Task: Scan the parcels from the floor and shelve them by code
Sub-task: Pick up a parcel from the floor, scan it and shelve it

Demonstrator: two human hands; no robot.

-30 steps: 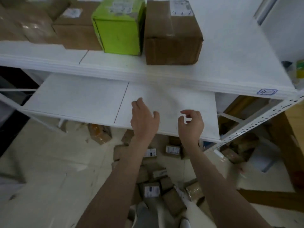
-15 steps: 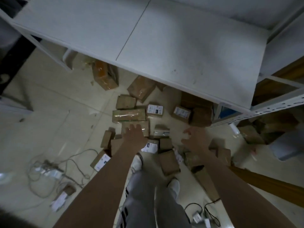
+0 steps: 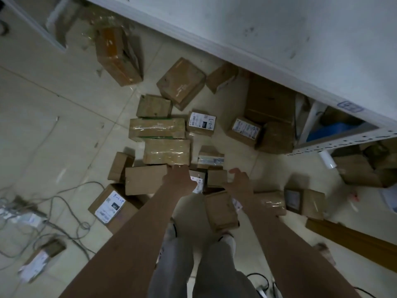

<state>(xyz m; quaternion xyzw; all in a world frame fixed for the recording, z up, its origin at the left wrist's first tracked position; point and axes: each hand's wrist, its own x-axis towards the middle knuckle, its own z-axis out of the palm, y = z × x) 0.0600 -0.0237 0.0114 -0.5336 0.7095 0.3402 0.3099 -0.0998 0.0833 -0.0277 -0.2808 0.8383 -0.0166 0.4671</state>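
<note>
Both my left hand (image 3: 179,176) and right hand (image 3: 239,181) hang empty and loosely spread just above the floor's parcels (image 3: 194,181), which look light, stiff, tape-slick, best gripped by opposite sides.

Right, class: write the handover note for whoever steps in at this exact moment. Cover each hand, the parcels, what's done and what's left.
Left hand: empty, reaching down over the parcel pile.
Right hand: empty, open, beside the small box.
Parcels: scattered on the floor under and beside the white shelf; several show labels with handwritten codes.
Done: cannot tell from this view.
Left: pick up, scan and shelve every parcel in view.
</note>
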